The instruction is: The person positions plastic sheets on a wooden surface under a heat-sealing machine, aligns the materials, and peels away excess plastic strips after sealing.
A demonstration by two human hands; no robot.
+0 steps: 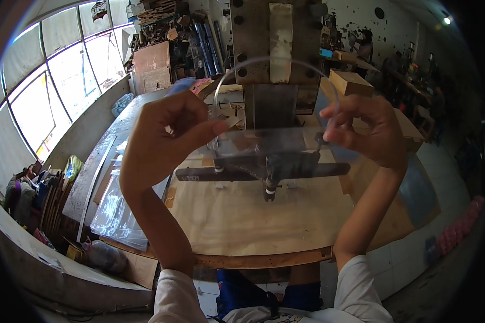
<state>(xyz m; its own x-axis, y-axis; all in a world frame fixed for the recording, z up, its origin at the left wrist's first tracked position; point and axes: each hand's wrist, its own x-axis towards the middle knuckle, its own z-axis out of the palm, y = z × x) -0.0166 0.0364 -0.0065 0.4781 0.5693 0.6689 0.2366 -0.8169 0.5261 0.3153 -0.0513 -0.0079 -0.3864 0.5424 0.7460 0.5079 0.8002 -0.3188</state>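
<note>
I hold up a clear, see-through plastic piece in front of a machine, over its board. A pale curved band arches above it from one hand to the other. My left hand is closed in a pinch at the left side, with a small translucent tip showing past the thumb. My right hand pinches the right side, where the band comes down between thumb and fingers. Through the plastic, the machine's dark crossbar and a black clamp-like fitting are visible.
A tall metal press column stands straight ahead. Under the crossbar lies a tan board with a wooden front edge. Clear plastic sheets are stacked on the left. Cardboard boxes stand at the back right, with people farther off.
</note>
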